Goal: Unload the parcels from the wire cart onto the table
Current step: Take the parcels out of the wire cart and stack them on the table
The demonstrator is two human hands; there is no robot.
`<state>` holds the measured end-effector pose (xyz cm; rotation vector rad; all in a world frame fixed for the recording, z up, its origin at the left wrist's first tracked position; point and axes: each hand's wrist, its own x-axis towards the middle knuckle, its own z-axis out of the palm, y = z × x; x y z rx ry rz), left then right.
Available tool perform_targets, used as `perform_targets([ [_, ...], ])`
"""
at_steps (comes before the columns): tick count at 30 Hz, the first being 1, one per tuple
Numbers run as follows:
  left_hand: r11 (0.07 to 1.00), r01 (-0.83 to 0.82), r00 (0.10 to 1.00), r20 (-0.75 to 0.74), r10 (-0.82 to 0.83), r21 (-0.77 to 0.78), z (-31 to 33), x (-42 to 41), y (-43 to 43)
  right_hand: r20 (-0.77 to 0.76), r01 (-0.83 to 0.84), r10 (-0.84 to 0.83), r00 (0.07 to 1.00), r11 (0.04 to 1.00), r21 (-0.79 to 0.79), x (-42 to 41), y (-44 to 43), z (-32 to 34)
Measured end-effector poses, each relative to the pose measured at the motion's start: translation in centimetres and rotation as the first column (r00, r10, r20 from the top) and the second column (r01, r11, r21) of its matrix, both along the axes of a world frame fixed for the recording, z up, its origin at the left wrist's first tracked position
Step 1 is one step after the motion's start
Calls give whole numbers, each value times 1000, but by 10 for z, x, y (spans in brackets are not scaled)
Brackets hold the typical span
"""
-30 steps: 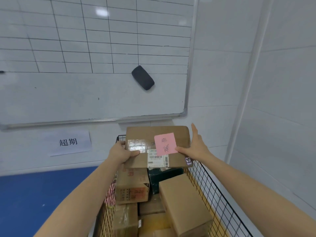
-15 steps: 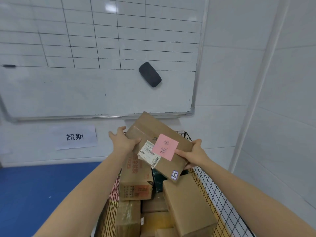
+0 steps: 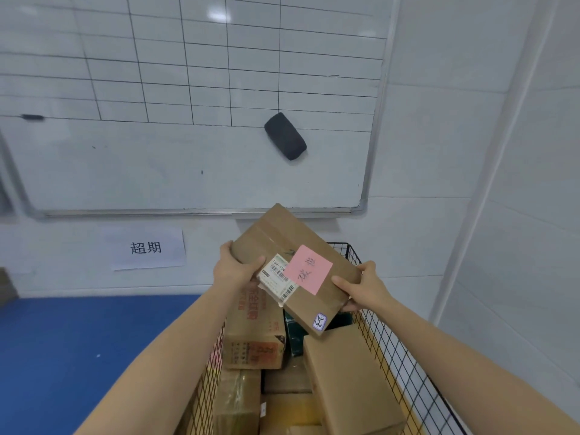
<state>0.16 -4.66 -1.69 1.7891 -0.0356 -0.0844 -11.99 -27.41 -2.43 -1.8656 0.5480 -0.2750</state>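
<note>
I hold a flat cardboard parcel (image 3: 276, 237) with a pink note and a white shipping label, tilted above the black wire cart (image 3: 395, 356). My left hand (image 3: 233, 270) grips its left edge, thumb on top by the label. My right hand (image 3: 364, 288) grips its right edge, thumb on top. Below in the cart lie several more parcels: a printed carton (image 3: 254, 337), a plain brown box (image 3: 348, 378), a dark green packet (image 3: 293, 335) and others underneath. No table is in view.
A gridded whiteboard (image 3: 188, 120) with a black eraser (image 3: 285, 136) hangs on the white tiled wall straight ahead. A paper sign (image 3: 146, 248) is stuck below it. Blue floor (image 3: 78, 340) lies left of the cart; a white wall closes the right side.
The parcel went from level to tilted, its left end raised and right end lowered, and it has risen above the cart. My right hand changed from open against its edge to gripping it.
</note>
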Motion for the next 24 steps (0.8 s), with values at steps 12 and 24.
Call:
perform_targets([
  [12,998,-57,998,32,57,12,9,0,8,28,3,6,1000,952,-306,5,-7,3],
  [24,985,-161,982,115,153,68,22,-5,28,32,-70,90,995,917,-393,-2,3,27],
])
